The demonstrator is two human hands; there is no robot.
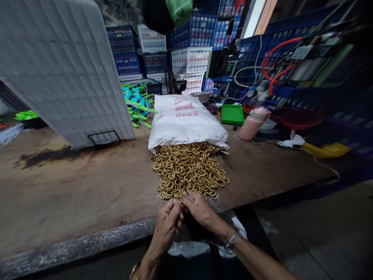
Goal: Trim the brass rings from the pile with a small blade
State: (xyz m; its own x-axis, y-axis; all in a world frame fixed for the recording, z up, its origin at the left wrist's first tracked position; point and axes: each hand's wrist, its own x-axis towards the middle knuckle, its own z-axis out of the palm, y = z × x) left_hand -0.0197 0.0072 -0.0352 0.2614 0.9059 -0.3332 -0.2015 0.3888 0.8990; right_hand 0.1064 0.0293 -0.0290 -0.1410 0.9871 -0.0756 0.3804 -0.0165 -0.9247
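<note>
Golden rings [186,167] lie heaped near the table's [110,190] front edge, likely light, stiff, slippery and best pinched by the rim, while the right hand [201,210] holds a small metal tool [189,195] and the left hand [168,220] is pinched narrow, its contents, if any, hidden.

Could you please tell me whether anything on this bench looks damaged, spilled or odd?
A dark, irregular blotch marks the brown tabletop by the foot of the pale ribbed panel, unlike the surface around it; stain or scorch, I cannot tell. The golden rings lie loose but heaped at the white sack.
</note>
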